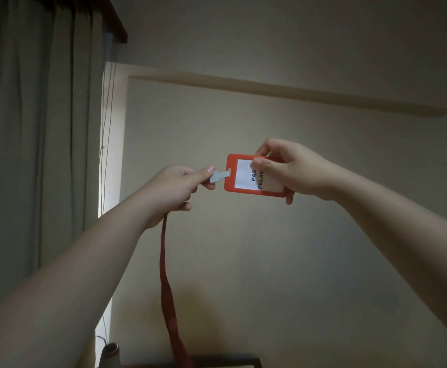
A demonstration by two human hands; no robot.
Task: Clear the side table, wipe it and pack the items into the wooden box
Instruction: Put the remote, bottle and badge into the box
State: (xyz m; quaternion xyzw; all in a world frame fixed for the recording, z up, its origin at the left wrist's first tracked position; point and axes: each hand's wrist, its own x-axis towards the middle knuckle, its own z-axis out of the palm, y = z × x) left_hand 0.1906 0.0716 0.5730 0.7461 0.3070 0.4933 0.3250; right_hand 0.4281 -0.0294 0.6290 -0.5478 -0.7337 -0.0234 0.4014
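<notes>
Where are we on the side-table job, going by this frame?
Done: nothing visibly finished; no wooden box or wiping in view. In hand: the right hand pinches the red badge holder, the left hand holds its clear strap tab, with the red lanyard hanging below. Left: packing, wiping; only a dark table edge shows.

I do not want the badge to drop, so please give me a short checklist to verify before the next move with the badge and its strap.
1. Right hand holds the red badge holder, thumb on its front: ok.
2. Left hand pinches the grey clip at the holder's slot: ok.
3. Clip joined to the holder: ok, its tab passes through the slot.
4. Red lanyard hangs free below the left hand: ok as far as it shows; its lower end leaves the picture.
5. Wooden box ready to receive the badge: cannot tell, not in view.
6. Side table surface: cannot tell, only a dark edge shows at the bottom.
</notes>
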